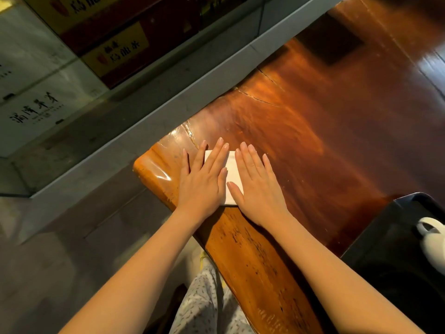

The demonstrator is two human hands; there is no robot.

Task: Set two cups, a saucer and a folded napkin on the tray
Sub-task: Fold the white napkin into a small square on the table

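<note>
Boxes (115,51) with printed characters sit behind glass at left, beside a glossy wooden bench (301,131). Near its left end the left hand (204,179) and right hand (257,186) lie flat, fingers spread, pressing a white napkin (233,174) whose long axis runs away from the person. At right, a black tray (385,249) holds a white cup (433,242).
</note>
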